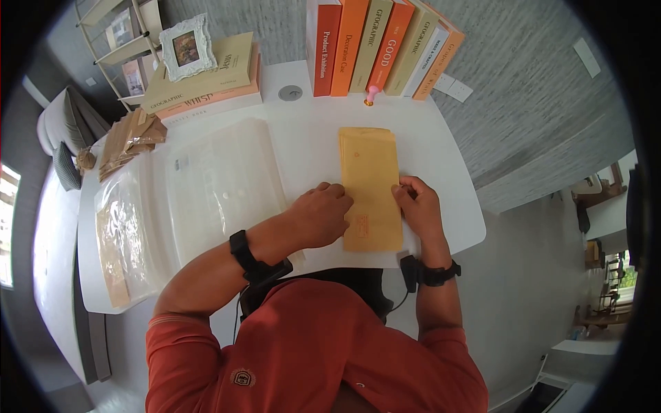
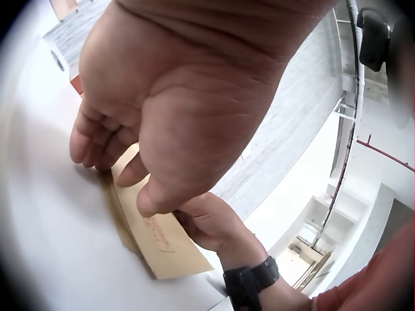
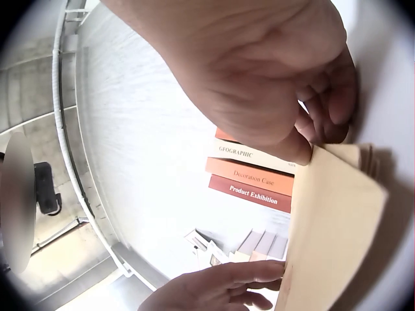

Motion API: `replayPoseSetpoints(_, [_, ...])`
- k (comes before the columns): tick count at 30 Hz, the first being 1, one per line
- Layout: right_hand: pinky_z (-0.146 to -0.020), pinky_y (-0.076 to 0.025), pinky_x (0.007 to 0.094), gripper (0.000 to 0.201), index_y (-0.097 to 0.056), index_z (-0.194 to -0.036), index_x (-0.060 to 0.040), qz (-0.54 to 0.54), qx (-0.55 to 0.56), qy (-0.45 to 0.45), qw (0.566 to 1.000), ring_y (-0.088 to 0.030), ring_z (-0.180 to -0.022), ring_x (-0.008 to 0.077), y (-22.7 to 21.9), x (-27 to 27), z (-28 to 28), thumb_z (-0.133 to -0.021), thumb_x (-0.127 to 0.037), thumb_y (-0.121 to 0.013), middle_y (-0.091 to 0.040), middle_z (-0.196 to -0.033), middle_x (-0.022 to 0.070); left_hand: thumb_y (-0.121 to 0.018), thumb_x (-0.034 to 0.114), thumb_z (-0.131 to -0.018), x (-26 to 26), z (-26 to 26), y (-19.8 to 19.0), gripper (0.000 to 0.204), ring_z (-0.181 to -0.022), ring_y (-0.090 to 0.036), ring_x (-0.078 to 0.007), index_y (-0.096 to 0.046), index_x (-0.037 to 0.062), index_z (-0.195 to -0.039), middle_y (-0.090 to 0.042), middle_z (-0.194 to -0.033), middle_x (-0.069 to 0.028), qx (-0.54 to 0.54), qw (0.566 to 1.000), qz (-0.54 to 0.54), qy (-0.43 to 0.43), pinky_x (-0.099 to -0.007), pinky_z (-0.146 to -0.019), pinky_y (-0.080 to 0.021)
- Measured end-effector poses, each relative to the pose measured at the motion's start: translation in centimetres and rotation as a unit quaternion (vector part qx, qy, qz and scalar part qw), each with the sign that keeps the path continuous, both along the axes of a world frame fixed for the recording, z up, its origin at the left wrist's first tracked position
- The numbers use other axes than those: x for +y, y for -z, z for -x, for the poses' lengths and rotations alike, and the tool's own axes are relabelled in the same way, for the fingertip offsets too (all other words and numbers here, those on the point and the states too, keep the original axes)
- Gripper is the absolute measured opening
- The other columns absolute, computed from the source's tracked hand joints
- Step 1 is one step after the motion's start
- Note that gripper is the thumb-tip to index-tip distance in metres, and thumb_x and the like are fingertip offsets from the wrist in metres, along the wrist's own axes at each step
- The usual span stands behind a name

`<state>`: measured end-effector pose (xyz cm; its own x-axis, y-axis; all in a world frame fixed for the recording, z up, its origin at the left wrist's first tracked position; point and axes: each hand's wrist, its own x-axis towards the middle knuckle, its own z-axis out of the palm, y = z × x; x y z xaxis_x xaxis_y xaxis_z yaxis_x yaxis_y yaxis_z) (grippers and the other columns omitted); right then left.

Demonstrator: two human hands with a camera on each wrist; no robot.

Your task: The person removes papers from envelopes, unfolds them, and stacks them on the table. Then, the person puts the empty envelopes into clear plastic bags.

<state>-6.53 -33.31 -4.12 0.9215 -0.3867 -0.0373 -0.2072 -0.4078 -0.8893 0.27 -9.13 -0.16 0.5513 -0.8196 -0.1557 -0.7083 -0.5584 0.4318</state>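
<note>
A stack of tan kraft paper envelopes (image 1: 370, 172) lies lengthwise on the white table in front of the person, with red print near its lower end. At its left edge is the left hand (image 1: 322, 215), fingers bent; in the left wrist view its thumb and forefinger come down on the envelopes (image 2: 162, 240) while the other fingers stay beside the edge. The right hand (image 1: 421, 206) holds the stack's right edge, thumb at the top envelope's margin and fingers curled beside it. In the right wrist view, several layers show at the stack's end.
Clear plastic sleeves (image 1: 224, 186) cover the table's left side, near brown paper packets (image 1: 131, 141). Upright books (image 1: 379, 51) line the back, with a pink-handled stamp (image 1: 372, 95) before them. A white picture frame (image 1: 187, 48) rests on stacked books (image 1: 206, 89) at the back left.
</note>
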Motion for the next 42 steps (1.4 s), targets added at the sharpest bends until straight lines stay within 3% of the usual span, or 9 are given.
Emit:
replayPoseSetpoints(3, [-0.069,-0.051,0.0275,0.023,-0.07,-0.111,-0.0016,0.089,-0.127,0.012,0.988,-0.06,-0.073,0.0123,1.0,0.4,0.1,-0.092,-0.015,-0.069,-0.065,-0.087,0.0055,-0.063,0.021,-0.091,-0.1,0.3,-0.2,0.04,-0.124,-0.055,-0.0344,-0.064,0.0011,-0.126,-0.059,-0.131,-0.0182,0.011,1.0,-0.001,0.0,-0.0432,-0.105,-0.048])
replayPoseSetpoints(9, [-0.071,-0.052,0.0305,0.024,-0.069,-0.115,-0.0017,0.096,-0.178,0.008,0.979,-0.061,-0.077,0.0164,-0.8,1.8,0.6,-0.092,-0.01,-0.067,-0.064,-0.092,0.0084,-0.064,0.018,-0.089,0.4,0.2,0.6,0.039,-0.125,-0.055,-0.0351,-0.064,0.0014,-0.125,-0.058,-0.132,-0.0169,0.008,1.0,0.028,0.004,-0.0428,-0.106,-0.047])
replayPoseSetpoints(15, [-0.075,-0.05,0.0271,0.025,-0.068,-0.118,-0.002,0.122,-0.126,0.003,0.984,-0.059,-0.08,0.0139,0.2,1.7,0.7,-0.094,-0.008,-0.065,-0.063,-0.092,0.0052,-0.065,0.015,-0.087,0.9,0.2,1.8,0.037,-0.122,-0.056,-0.0348,-0.064,0.0011,-0.122,-0.059,-0.128,-0.017,-0.008,0.998,0.066,0.021,-0.0432,-0.105,-0.047])
replayPoseSetpoints(18, [-0.071,-0.052,0.0315,0.024,-0.068,-0.116,-0.0015,0.189,-0.144,0.001,0.971,-0.063,-0.077,0.0191,-0.3,2.2,1.0,-0.094,-0.007,-0.063,-0.065,-0.093,0.0105,-0.059,0.014,-0.089,1.1,0.5,2.8,0.022,-0.111,-0.058,-0.0333,-0.067,0.0012,-0.105,-0.06,-0.115,-0.0172,-0.046,0.99,0.129,0.027,-0.0423,-0.099,-0.049])
replayPoseSetpoints(21, [-0.071,-0.053,0.0321,0.024,-0.068,-0.117,-0.0019,0.21,-0.144,-0.012,0.967,-0.064,-0.077,0.0199,-0.4,2.2,1.0,-0.094,-0.008,-0.062,-0.065,-0.094,0.0115,-0.06,0.013,-0.088,1.0,0.8,2.5,0.02,-0.109,-0.058,-0.0334,-0.067,0.0014,-0.102,-0.06,-0.113,-0.0175,-0.044,0.992,0.12,0.023,-0.042,-0.098,-0.049])
replayPoseSetpoints(24, [-0.073,-0.053,0.0331,0.025,-0.067,-0.119,-0.0021,0.203,-0.137,-0.013,0.969,-0.064,-0.08,0.0223,-0.8,2.3,1.1,-0.096,-0.008,-0.06,-0.065,-0.096,0.0131,-0.066,0.013,-0.085,1.2,0.8,2.0,0.032,-0.112,-0.059,-0.036,-0.065,0.0007,-0.114,-0.059,-0.118,-0.019,-0.03,0.994,0.105,0.028,-0.0448,-0.098,-0.051])
replayPoseSetpoints(30, [-0.081,-0.052,0.0364,0.028,-0.065,-0.124,-0.0023,0.224,-0.149,-0.028,0.963,-0.064,-0.092,0.0291,-0.7,2.0,0.8,-0.098,-0.007,-0.054,-0.065,-0.104,0.017,-0.068,0.014,-0.083,1.4,1.0,1.5,0.033,-0.11,-0.059,-0.0354,-0.065,0.0007,-0.113,-0.058,-0.121,-0.019,-0.049,0.988,0.145,0.026,-0.0438,-0.096,-0.052])
replayPoseSetpoints(39, [-0.084,-0.053,0.0352,0.029,-0.064,-0.125,-0.0024,0.238,-0.139,-0.024,0.961,-0.065,-0.095,0.0292,-0.8,2.3,0.9,-0.098,-0.006,-0.055,-0.065,-0.107,0.0172,-0.068,0.013,-0.083,1.0,1.4,1.6,0.022,-0.107,-0.061,-0.0328,-0.064,0.001,-0.101,-0.06,-0.111,-0.017,-0.076,0.99,0.117,0.018,-0.0423,-0.088,-0.055])
replayPoseSetpoints(42, [-0.083,-0.053,0.0332,0.029,-0.065,-0.125,-0.0029,0.192,-0.137,-0.014,0.972,-0.066,-0.095,0.0244,-1.3,2.4,1.1,-0.097,-0.005,-0.057,-0.065,-0.109,0.0146,-0.068,0.013,-0.083,0.8,1.4,1.7,0.02,-0.106,-0.061,-0.0327,-0.063,0.0012,-0.099,-0.06,-0.111,-0.0168,-0.066,0.99,0.121,0.017,-0.0423,-0.088,-0.055])
